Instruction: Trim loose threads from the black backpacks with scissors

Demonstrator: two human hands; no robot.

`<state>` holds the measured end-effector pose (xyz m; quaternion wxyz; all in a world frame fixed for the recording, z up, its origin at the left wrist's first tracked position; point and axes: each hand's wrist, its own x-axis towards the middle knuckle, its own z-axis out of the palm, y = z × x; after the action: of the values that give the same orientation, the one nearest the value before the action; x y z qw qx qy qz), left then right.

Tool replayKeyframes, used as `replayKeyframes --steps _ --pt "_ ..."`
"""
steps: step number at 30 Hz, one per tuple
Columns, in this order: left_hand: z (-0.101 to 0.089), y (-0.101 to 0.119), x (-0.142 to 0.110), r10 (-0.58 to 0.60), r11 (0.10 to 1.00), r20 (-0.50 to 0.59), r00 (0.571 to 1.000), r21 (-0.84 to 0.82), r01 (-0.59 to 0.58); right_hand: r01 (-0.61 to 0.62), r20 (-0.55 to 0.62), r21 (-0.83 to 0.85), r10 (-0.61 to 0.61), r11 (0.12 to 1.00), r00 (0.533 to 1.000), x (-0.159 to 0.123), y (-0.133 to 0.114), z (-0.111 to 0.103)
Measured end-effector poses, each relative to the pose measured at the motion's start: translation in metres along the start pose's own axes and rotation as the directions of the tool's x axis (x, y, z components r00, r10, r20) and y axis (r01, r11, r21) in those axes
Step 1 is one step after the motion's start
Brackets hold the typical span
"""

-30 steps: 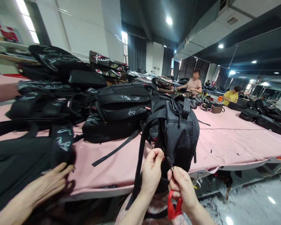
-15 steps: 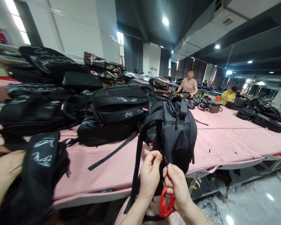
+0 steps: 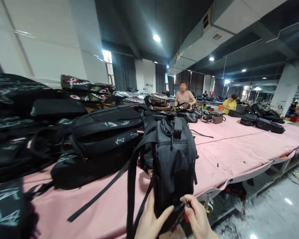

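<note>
A black backpack (image 3: 175, 162) stands upright at the pink-covered table's front edge, its top handle and zip pulls showing. My left hand (image 3: 151, 217) grips its lower left side, thumb across the front and the other fingers partly hidden along the side. At the lower right corner, my right hand (image 3: 198, 215) is closed around red-handled scissors (image 3: 186, 217); only a bit of the red handle shows below the fingers, and a small dark metal part pokes out near the fingertips. Black straps (image 3: 132, 192) hang down on the bag's left.
Black backpacks with white scribbled marks (image 3: 109, 132) pile up on the left. Patterned shark-face bags (image 3: 87, 88) are stacked behind. The pink table cover (image 3: 229, 149) carries thread scraps, with black bags (image 3: 269, 124) farther right. Two people (image 3: 184, 96) work across the table.
My left hand has moved from a pinch near the scissors to the bag's lower side. My right hand has shifted lower and slightly right. The view has turned right; the arm at far left is gone.
</note>
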<state>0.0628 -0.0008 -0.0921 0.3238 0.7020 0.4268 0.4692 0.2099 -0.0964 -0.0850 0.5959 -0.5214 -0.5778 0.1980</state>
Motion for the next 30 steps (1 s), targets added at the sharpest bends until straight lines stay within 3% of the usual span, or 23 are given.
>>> replayKeyframes --steps 3,6,9,14,18,22,25,28,29,30 --pt "0.006 -0.021 0.008 -0.023 1.000 0.077 0.997 0.006 0.023 0.063 0.032 -0.276 -0.057 0.959 0.998 -0.002 0.022 -0.002" --pt "0.006 -0.018 0.016 0.015 1.000 0.082 0.996 0.016 -0.017 0.123 0.010 -0.397 -0.129 0.910 0.992 -0.001 0.034 0.000" --pt "0.002 0.000 0.021 -0.012 0.994 0.077 0.997 0.107 0.004 0.204 -0.005 -0.404 -0.225 0.892 0.974 0.002 0.039 0.002" --pt "0.004 0.019 0.029 -0.114 0.937 -0.027 0.993 0.331 0.117 0.340 0.033 -0.368 -0.353 0.866 0.935 0.000 0.045 0.001" --pt "0.009 0.015 0.028 -0.084 0.915 -0.040 0.996 0.391 0.093 0.306 -0.005 -0.368 -0.331 0.878 0.944 -0.006 0.050 0.002" --pt "0.007 0.014 0.026 -0.059 0.942 -0.025 0.998 0.331 0.064 0.221 -0.043 -0.322 -0.247 0.921 0.968 -0.013 0.045 0.008" --pt "-0.012 0.013 0.044 -0.032 0.992 0.163 0.986 0.125 0.011 0.218 0.018 -0.220 -0.219 0.951 0.976 -0.021 0.032 0.017" --pt "-0.053 0.004 0.081 -0.046 0.996 0.424 0.905 -0.044 0.072 0.370 0.114 -0.198 -0.353 0.908 0.929 -0.031 0.020 0.021" --pt "-0.068 -0.001 0.094 -0.077 0.993 0.427 0.901 -0.050 0.108 0.425 0.084 -0.209 -0.417 0.881 0.905 -0.033 0.018 0.019" --pt "-0.082 -0.006 0.107 -0.111 0.990 0.366 0.924 -0.041 0.135 0.458 0.014 -0.229 -0.467 0.859 0.884 -0.034 0.018 0.015"
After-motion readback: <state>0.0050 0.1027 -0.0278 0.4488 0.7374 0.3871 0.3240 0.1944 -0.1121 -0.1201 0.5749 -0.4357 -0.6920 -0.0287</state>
